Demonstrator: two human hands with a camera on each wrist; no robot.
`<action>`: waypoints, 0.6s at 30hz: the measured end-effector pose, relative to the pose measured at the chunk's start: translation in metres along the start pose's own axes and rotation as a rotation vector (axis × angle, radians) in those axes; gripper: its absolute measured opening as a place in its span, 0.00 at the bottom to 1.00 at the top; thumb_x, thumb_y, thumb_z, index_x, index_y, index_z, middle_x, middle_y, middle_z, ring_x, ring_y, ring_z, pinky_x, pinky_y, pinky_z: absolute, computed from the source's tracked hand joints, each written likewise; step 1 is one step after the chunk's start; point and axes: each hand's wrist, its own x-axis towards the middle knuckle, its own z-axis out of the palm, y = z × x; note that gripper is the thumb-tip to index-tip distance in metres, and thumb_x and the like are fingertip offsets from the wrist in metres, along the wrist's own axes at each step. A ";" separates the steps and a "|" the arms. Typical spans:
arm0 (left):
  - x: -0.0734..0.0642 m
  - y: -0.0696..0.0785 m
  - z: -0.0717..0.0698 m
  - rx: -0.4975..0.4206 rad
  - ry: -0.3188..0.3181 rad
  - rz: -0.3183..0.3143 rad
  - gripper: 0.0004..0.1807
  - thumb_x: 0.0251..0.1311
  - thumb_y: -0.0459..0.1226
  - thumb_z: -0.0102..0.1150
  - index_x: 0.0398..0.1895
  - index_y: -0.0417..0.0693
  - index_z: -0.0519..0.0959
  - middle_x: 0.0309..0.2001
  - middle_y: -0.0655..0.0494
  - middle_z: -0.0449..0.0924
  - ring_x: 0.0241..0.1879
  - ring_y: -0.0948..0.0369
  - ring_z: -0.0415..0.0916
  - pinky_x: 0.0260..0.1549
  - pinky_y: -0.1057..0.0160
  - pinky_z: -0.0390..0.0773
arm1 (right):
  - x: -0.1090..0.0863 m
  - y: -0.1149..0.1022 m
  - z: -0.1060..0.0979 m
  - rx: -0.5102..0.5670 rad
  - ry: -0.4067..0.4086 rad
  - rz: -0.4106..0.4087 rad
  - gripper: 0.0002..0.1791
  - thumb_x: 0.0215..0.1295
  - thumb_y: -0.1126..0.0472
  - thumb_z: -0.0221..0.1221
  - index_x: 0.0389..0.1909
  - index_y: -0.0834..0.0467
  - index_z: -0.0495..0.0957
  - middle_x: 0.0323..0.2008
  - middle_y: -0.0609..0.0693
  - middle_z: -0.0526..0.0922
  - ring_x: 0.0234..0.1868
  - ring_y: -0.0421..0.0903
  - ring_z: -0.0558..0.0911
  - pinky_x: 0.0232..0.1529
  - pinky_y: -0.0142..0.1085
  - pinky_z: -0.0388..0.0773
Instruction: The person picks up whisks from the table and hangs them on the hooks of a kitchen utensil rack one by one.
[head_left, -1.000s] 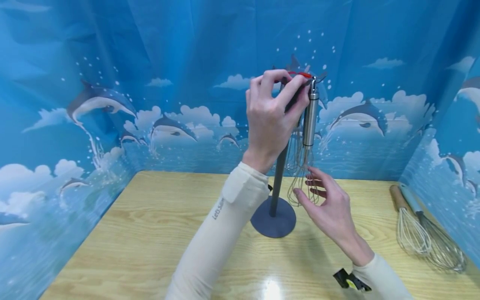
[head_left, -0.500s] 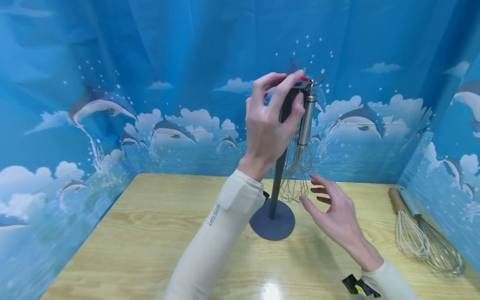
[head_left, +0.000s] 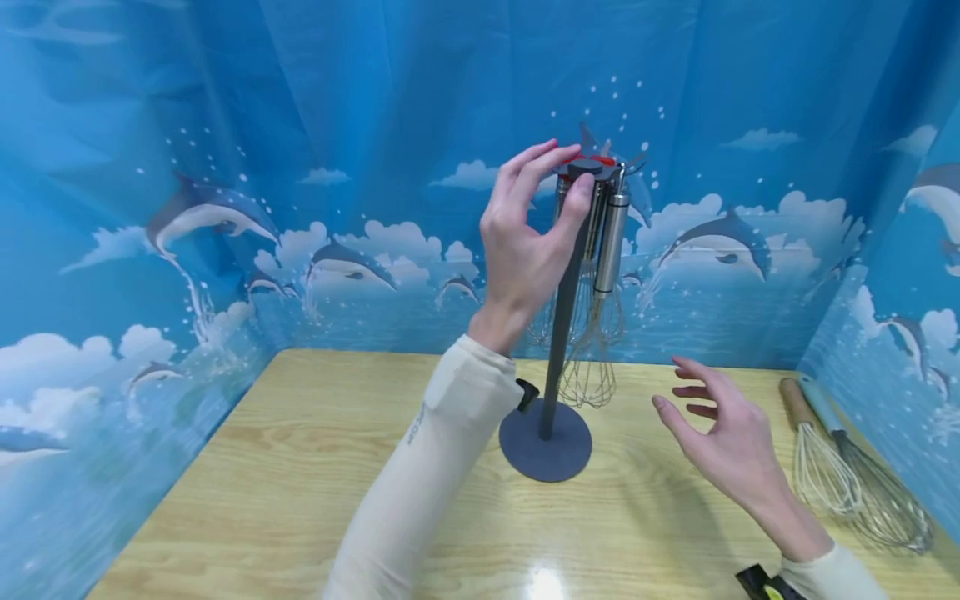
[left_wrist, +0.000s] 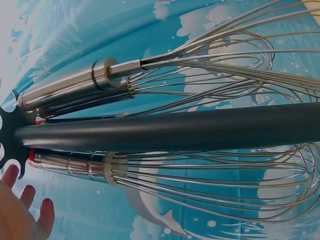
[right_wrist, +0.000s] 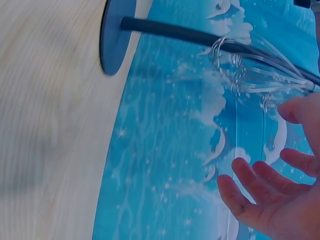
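A dark grey stand [head_left: 558, 358] with a round base [head_left: 546, 454] holds several metal whisks from the hooked plate at its top. The nearest whisk [head_left: 612, 242] has a shiny steel handle and hangs on the right side. My left hand [head_left: 528, 225] is beside the stand's top, thumb and fingers spread around the hooked plate [left_wrist: 12, 132]; its fingertips are right at the plate's edge in the left wrist view. Red bits show at the handle ends of other whisks [left_wrist: 75, 162]. To the right of the stand, my right hand [head_left: 731, 429] hovers over the table, fingers loosely bent, holding nothing.
Two more whisks lie on the wooden table [head_left: 337, 467] at the far right: one with a wooden handle [head_left: 797, 400], one with a pale blue handle [head_left: 820, 404]. A blue dolphin-print curtain [head_left: 420, 100] encloses the back and sides.
My right hand has drawn away rightward from the hanging whisk. The fingers of my left hand have loosened and shifted left, uncovering the plate. The steel-handled whisk has swung slightly left.
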 end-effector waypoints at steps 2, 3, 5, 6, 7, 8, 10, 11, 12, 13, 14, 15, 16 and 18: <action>0.000 -0.001 0.001 -0.005 -0.018 -0.011 0.17 0.68 0.38 0.62 0.57 0.41 0.83 0.63 0.42 0.77 0.64 0.55 0.76 0.66 0.66 0.71 | -0.001 0.006 -0.005 -0.016 -0.005 0.010 0.31 0.66 0.58 0.68 0.70 0.54 0.74 0.57 0.58 0.82 0.46 0.47 0.86 0.42 0.11 0.71; 0.001 -0.001 0.001 -0.009 -0.023 -0.013 0.17 0.68 0.38 0.62 0.56 0.40 0.84 0.63 0.42 0.78 0.64 0.55 0.75 0.66 0.66 0.70 | -0.001 0.009 -0.007 -0.023 -0.002 0.009 0.31 0.66 0.58 0.68 0.69 0.55 0.74 0.57 0.58 0.82 0.45 0.40 0.85 0.41 0.11 0.71; 0.001 -0.002 0.003 -0.022 -0.025 -0.014 0.15 0.68 0.37 0.62 0.54 0.40 0.85 0.63 0.41 0.78 0.66 0.55 0.75 0.67 0.66 0.70 | -0.002 0.016 -0.012 -0.029 0.004 0.009 0.30 0.66 0.58 0.68 0.69 0.55 0.74 0.57 0.59 0.83 0.44 0.26 0.81 0.41 0.10 0.71; 0.001 -0.002 0.003 -0.029 -0.025 -0.013 0.15 0.68 0.37 0.62 0.54 0.39 0.85 0.63 0.41 0.79 0.67 0.55 0.74 0.68 0.66 0.69 | -0.002 0.019 -0.014 -0.031 0.008 0.009 0.30 0.65 0.58 0.68 0.68 0.56 0.75 0.56 0.59 0.83 0.43 0.20 0.77 0.40 0.10 0.70; 0.002 -0.003 0.004 -0.037 -0.023 -0.010 0.15 0.68 0.37 0.62 0.53 0.39 0.86 0.63 0.40 0.79 0.68 0.54 0.74 0.68 0.66 0.70 | -0.002 0.023 -0.016 -0.031 0.014 0.007 0.30 0.65 0.58 0.69 0.68 0.56 0.75 0.56 0.59 0.83 0.44 0.15 0.74 0.40 0.10 0.70; 0.002 -0.003 0.005 -0.043 -0.022 -0.008 0.14 0.68 0.37 0.62 0.52 0.39 0.86 0.63 0.40 0.79 0.68 0.54 0.73 0.68 0.67 0.70 | -0.002 0.026 -0.019 -0.030 0.020 0.004 0.30 0.64 0.59 0.69 0.67 0.57 0.76 0.56 0.60 0.83 0.44 0.12 0.71 0.39 0.09 0.70; 0.003 -0.004 0.006 -0.054 -0.020 0.000 0.13 0.69 0.36 0.61 0.51 0.38 0.86 0.61 0.40 0.81 0.68 0.53 0.74 0.68 0.67 0.70 | -0.002 0.033 -0.023 -0.038 0.030 0.002 0.29 0.64 0.60 0.69 0.66 0.58 0.76 0.55 0.61 0.83 0.44 0.10 0.69 0.38 0.09 0.69; 0.004 -0.004 0.007 -0.058 -0.020 0.004 0.13 0.69 0.36 0.61 0.50 0.38 0.86 0.60 0.40 0.81 0.67 0.52 0.75 0.68 0.67 0.70 | -0.002 0.037 -0.025 -0.045 0.032 0.003 0.29 0.63 0.60 0.69 0.65 0.58 0.77 0.54 0.62 0.83 0.43 0.09 0.68 0.38 0.09 0.69; 0.004 -0.004 0.007 -0.059 -0.020 0.006 0.13 0.69 0.36 0.61 0.50 0.37 0.86 0.59 0.40 0.82 0.65 0.52 0.75 0.67 0.68 0.71 | -0.003 0.040 -0.027 -0.057 0.036 0.003 0.28 0.63 0.60 0.69 0.65 0.59 0.77 0.53 0.62 0.84 0.43 0.08 0.68 0.37 0.09 0.69; 0.004 -0.004 0.008 -0.060 -0.022 0.007 0.13 0.69 0.35 0.61 0.50 0.37 0.86 0.58 0.40 0.82 0.64 0.52 0.76 0.66 0.68 0.71 | -0.004 0.044 -0.029 -0.073 0.035 0.004 0.28 0.63 0.60 0.69 0.64 0.60 0.78 0.53 0.62 0.84 0.43 0.08 0.67 0.36 0.09 0.68; 0.004 -0.004 0.008 -0.060 -0.025 0.008 0.13 0.69 0.35 0.61 0.49 0.37 0.86 0.57 0.40 0.83 0.63 0.53 0.77 0.66 0.68 0.71 | -0.004 0.047 -0.031 -0.088 0.034 0.006 0.27 0.63 0.60 0.69 0.63 0.61 0.78 0.53 0.63 0.84 0.42 0.07 0.66 0.35 0.09 0.68; 0.004 -0.004 0.008 -0.057 -0.029 0.011 0.12 0.69 0.35 0.61 0.49 0.37 0.86 0.57 0.40 0.83 0.62 0.53 0.77 0.66 0.69 0.71 | -0.005 0.051 -0.033 -0.109 0.032 0.009 0.27 0.63 0.60 0.69 0.63 0.61 0.78 0.52 0.63 0.84 0.41 0.07 0.66 0.34 0.09 0.68; 0.004 -0.004 0.009 -0.054 -0.032 0.013 0.12 0.69 0.35 0.61 0.49 0.37 0.86 0.56 0.41 0.83 0.61 0.53 0.78 0.65 0.69 0.72 | -0.006 0.055 -0.035 -0.132 0.024 0.017 0.27 0.63 0.59 0.69 0.62 0.61 0.78 0.52 0.63 0.83 0.39 0.10 0.69 0.33 0.10 0.68; 0.004 -0.004 0.009 -0.042 -0.036 0.017 0.12 0.69 0.35 0.61 0.49 0.37 0.86 0.55 0.41 0.83 0.60 0.53 0.78 0.63 0.70 0.73 | -0.006 0.061 -0.040 -0.181 -0.001 0.036 0.27 0.64 0.58 0.69 0.62 0.62 0.78 0.51 0.65 0.83 0.39 0.23 0.78 0.31 0.14 0.69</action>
